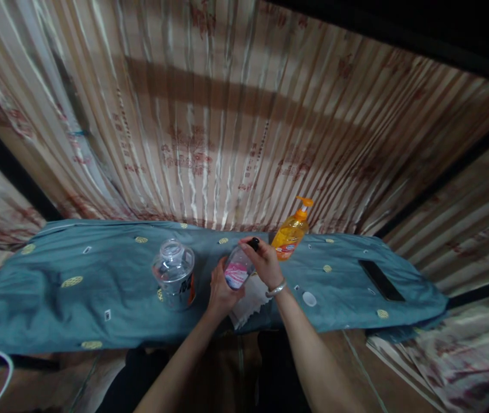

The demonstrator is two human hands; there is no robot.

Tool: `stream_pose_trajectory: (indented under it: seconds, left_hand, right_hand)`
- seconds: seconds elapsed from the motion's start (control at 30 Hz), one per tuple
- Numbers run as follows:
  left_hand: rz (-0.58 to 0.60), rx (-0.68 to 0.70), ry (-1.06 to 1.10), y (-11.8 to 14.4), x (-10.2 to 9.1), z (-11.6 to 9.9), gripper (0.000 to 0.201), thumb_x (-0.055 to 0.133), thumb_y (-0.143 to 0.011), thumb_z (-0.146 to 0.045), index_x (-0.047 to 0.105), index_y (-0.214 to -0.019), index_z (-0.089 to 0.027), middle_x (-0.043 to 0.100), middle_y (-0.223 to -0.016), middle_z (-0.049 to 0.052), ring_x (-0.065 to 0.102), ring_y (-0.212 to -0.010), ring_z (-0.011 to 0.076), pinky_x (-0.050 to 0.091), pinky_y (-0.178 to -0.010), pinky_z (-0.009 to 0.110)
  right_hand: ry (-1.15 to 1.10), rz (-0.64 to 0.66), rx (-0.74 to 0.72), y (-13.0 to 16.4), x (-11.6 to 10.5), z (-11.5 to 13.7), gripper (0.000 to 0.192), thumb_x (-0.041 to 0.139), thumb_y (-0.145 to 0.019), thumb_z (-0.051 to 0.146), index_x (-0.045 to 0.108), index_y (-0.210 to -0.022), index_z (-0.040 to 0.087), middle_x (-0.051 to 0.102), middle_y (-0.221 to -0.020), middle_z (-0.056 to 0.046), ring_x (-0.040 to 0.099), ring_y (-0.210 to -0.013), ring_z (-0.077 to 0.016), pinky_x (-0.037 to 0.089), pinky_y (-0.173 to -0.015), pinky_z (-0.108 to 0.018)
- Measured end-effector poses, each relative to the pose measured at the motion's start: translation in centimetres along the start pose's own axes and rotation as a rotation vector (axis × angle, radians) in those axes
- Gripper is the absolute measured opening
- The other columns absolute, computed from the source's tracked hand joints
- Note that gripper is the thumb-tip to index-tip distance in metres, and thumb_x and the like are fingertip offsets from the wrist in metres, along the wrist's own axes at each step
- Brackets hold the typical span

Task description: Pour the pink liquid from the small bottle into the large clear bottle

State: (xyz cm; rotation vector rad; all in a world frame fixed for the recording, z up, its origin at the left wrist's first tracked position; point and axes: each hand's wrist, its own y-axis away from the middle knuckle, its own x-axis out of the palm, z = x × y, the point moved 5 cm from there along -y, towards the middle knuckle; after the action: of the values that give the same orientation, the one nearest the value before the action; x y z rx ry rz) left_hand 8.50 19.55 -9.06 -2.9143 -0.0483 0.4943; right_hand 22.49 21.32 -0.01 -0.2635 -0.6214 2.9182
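Note:
Between my hands is a small clear bottle (236, 272) with a pink and white label, tilted to the right, its black top (253, 244) at the upper end. My left hand (221, 292) is wrapped round the lower part of the bottle. My right hand (266, 261), with a silver bracelet on the wrist, closes on the bottle's upper end by the black top; the exact grip of its fingers is partly hidden. Under and beside the hands lies a white cloth or tissue (251, 307) with a jagged edge.
A large clear plastic jug (175, 281) stands left of my hands. To the right is an orange pump bottle (290, 235). A dark phone-like slab (381, 280) and a white round lid-like thing (309, 299) lie farther right on the teal cloth-covered table (119, 258). A curtain (227, 143) hangs behind.

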Motion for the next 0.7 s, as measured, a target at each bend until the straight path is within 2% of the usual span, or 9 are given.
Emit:
stream_pose_trajectory:
  seconds: [0.17, 0.27, 0.4, 0.47, 0.57, 0.7]
  left_hand:
    - [0.079, 0.003, 0.029, 0.4, -0.2, -0.2, 0.088, 0.079, -0.052, -0.015, 0.046, -0.133, -0.018, 0.064, -0.125, 0.013, 0.062, -0.119, 0.0333, 0.048, -0.103, 0.052]
    - [0.076, -0.002, 0.030, 0.5, -0.6, -0.3, 0.086, 0.078, -0.053, -0.015, 0.046, -0.132, -0.017, 0.064, -0.125, 0.014, 0.061, -0.120, 0.0344, 0.047, -0.103, 0.053]
    - [0.064, -0.010, 0.034, 0.4, -1.0, -0.5, 0.088, 0.078, -0.053, -0.016, 0.045, -0.134, -0.014, 0.062, -0.129, 0.017, 0.058, -0.124, 0.0371, 0.045, -0.106, 0.055]
    - [0.060, -0.012, 0.041, 0.3, -1.2, -0.6, 0.087, 0.078, -0.054, -0.017, 0.045, -0.135, -0.015, 0.062, -0.129, 0.017, 0.057, -0.126, 0.0370, 0.045, -0.105, 0.056]
    - [0.051, -0.013, 0.042, 0.4, -1.5, -0.7, 0.086, 0.077, -0.056, -0.016, 0.046, -0.136, -0.016, 0.062, -0.130, 0.016, 0.056, -0.127, 0.0368, 0.044, -0.107, 0.055]
    - [0.056, -0.030, 0.021, 0.6, -1.5, -0.5, 0.088, 0.078, -0.053, -0.016, 0.046, -0.135, -0.013, 0.060, -0.132, 0.019, 0.055, -0.127, 0.0395, 0.042, -0.109, 0.055]
  right_hand:
    - [-0.030, 0.121, -0.011, 0.2, 0.4, 0.8, 0.039, 0.064, -0.085, 0.061, 0.070, -0.098, 0.025, 0.076, -0.098, -0.005, 0.071, -0.093, -0.0241, 0.058, -0.081, -0.036]
    - [-0.100, 0.075, 0.031, 0.0, -0.1, 0.2, 0.045, 0.073, -0.077, 0.062, 0.066, -0.103, 0.026, 0.076, -0.109, -0.006, 0.071, -0.101, -0.0248, 0.058, -0.089, -0.038]
    - [-0.149, -0.016, 0.086, -0.4, -1.3, -0.9, 0.049, 0.085, -0.062, 0.060, 0.061, -0.086, 0.025, 0.075, -0.111, -0.006, 0.070, -0.105, -0.0259, 0.056, -0.097, -0.043]
    - [-0.143, 0.002, 0.103, -0.4, -1.7, -1.1, 0.047, 0.082, -0.064, 0.063, 0.061, -0.080, 0.024, 0.075, -0.110, -0.007, 0.070, -0.105, -0.0265, 0.057, -0.094, -0.042]
    - [-0.126, 0.040, 0.119, -0.1, -1.8, -1.1, 0.045, 0.078, -0.069, 0.064, 0.064, -0.084, 0.024, 0.075, -0.107, -0.007, 0.070, -0.104, -0.0264, 0.059, -0.090, -0.041]
    - [-0.145, 0.019, 0.125, 0.1, -1.5, -1.0, 0.043, 0.084, -0.066, 0.056, 0.065, -0.087, 0.024, 0.076, -0.110, -0.006, 0.070, -0.105, -0.0256, 0.056, -0.097, -0.042]
